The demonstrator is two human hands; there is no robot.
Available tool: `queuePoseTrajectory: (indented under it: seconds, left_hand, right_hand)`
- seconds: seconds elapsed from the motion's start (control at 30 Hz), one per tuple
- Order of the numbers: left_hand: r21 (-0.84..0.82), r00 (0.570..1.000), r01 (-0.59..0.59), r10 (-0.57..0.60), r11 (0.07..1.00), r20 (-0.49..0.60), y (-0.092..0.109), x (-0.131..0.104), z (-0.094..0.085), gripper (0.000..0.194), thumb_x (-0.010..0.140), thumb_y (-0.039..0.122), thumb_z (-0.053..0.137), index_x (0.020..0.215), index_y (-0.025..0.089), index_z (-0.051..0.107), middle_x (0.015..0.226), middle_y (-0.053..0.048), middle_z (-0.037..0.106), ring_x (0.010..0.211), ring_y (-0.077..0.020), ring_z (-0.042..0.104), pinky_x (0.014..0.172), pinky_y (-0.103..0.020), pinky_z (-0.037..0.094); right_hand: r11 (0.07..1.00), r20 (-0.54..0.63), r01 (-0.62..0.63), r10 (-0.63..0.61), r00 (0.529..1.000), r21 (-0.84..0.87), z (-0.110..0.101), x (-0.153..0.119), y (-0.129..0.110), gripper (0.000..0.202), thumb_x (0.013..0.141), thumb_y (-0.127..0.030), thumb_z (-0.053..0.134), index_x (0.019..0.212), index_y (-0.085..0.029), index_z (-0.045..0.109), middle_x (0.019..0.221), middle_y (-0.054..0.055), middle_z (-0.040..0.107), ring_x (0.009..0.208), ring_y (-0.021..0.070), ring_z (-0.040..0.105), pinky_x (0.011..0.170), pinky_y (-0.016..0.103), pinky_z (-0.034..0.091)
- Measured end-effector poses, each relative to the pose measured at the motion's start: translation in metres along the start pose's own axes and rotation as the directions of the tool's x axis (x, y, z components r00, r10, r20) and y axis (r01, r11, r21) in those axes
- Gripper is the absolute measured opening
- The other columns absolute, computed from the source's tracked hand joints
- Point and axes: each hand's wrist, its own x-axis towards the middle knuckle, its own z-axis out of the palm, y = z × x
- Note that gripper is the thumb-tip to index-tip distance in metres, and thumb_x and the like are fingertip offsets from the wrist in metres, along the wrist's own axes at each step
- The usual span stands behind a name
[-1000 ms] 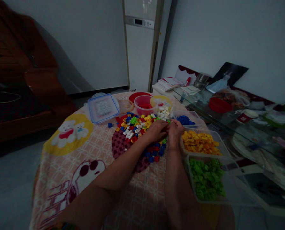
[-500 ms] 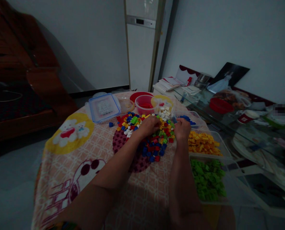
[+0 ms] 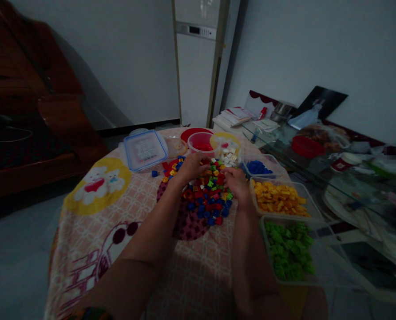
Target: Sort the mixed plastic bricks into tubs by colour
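A heap of small mixed-colour bricks (image 3: 211,206) lies on the patterned cloth. Over its back left part is my left hand (image 3: 194,166), fingers bent; what they hold, if anything, is too small to make out. At the heap's right side my right hand (image 3: 235,180) has its fingers drawn together at the bricks, their tips too dark to read. Right of the hands stand clear boxes of blue bricks (image 3: 258,167), yellow bricks (image 3: 279,198) and green bricks (image 3: 289,251). White bricks (image 3: 228,157) lie behind my right hand.
A pink-rimmed round tub (image 3: 202,143) stands behind the heap. To its left lies a blue-edged lid (image 3: 145,150). A lone blue brick (image 3: 154,173) sits left of the heap. On the right, a glass table (image 3: 294,164) holds papers, a red bowl and a cup.
My left hand has moved left and slightly back over the heap. My right hand has come left, from beside the blue bricks' box to the heap's right side.
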Motion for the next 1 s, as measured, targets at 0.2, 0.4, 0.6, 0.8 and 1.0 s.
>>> queuePoseTrajectory:
  seconds: [0.2, 0.4, 0.6, 0.8, 1.0]
  left_hand:
    - [-0.075, 0.999, 0.047, -0.047, 0.996, -0.003, -0.008, 0.000, 0.001, 0.025, 0.071, 0.015, 0.074, 0.094, 0.019, 0.082, 0.101, -0.007, 0.078, 0.091, -0.0232, 0.070, 0.092, -0.038, 0.058]
    - [-0.102, 0.996, 0.080, -0.084, 0.992, -0.030, -0.015, -0.001, 0.006, 0.032, 0.062, 0.016, 0.077, 0.093, 0.020, 0.081, 0.103, -0.006, 0.076, 0.088, -0.0234, 0.069, 0.084, -0.037, 0.059]
    - [-0.122, 0.994, 0.087, -0.093, 0.989, -0.047, -0.017, 0.001, 0.004, 0.025, 0.056, 0.021, 0.084, 0.079, 0.020, 0.075, 0.078, -0.002, 0.071, 0.073, -0.0192, 0.063, 0.075, -0.032, 0.053]
    - [-0.205, 0.994, 0.111, -0.107, 0.973, 0.030, -0.004, 0.000, 0.002, 0.025, 0.059, 0.027, 0.085, 0.080, 0.018, 0.075, 0.066, 0.002, 0.066, 0.064, -0.0155, 0.059, 0.067, -0.028, 0.047]
    - [-0.276, 0.995, 0.034, -0.006, 0.960, 0.099, 0.017, -0.001, 0.011, 0.023, 0.066, 0.025, 0.075, 0.088, 0.016, 0.077, 0.064, 0.003, 0.065, 0.060, -0.0132, 0.058, 0.059, -0.023, 0.045]
  right_hand:
    - [0.997, -0.079, -0.045, 0.049, 0.996, 0.057, 0.003, 0.000, -0.002, 0.031, 0.082, -0.027, 0.055, 0.099, -0.017, 0.079, 0.079, 0.003, 0.073, 0.063, 0.0166, 0.065, 0.056, 0.026, 0.052]
    - [0.991, -0.254, -0.048, 0.015, 0.967, -0.124, -0.003, 0.006, 0.026, 0.025, 0.082, -0.028, 0.054, 0.079, -0.019, 0.077, 0.067, 0.003, 0.068, 0.071, 0.0194, 0.064, 0.066, 0.027, 0.051]
    - [0.989, -0.224, -0.015, -0.018, 0.974, -0.144, 0.007, 0.005, 0.029, 0.022, 0.080, -0.029, 0.056, 0.076, -0.021, 0.077, 0.062, 0.001, 0.066, 0.070, 0.0190, 0.062, 0.065, 0.026, 0.050]
    - [0.997, -0.204, -0.016, -0.001, 0.979, -0.081, 0.005, 0.002, 0.015, 0.026, 0.082, -0.035, 0.058, 0.083, -0.018, 0.078, 0.061, 0.001, 0.065, 0.063, 0.0179, 0.061, 0.059, 0.026, 0.048]
    - [0.968, 0.004, 0.036, -0.038, 0.999, 0.250, 0.004, -0.005, -0.007, 0.045, 0.080, -0.057, 0.067, 0.096, -0.016, 0.077, 0.060, -0.001, 0.068, 0.042, 0.0123, 0.055, 0.041, 0.022, 0.039]
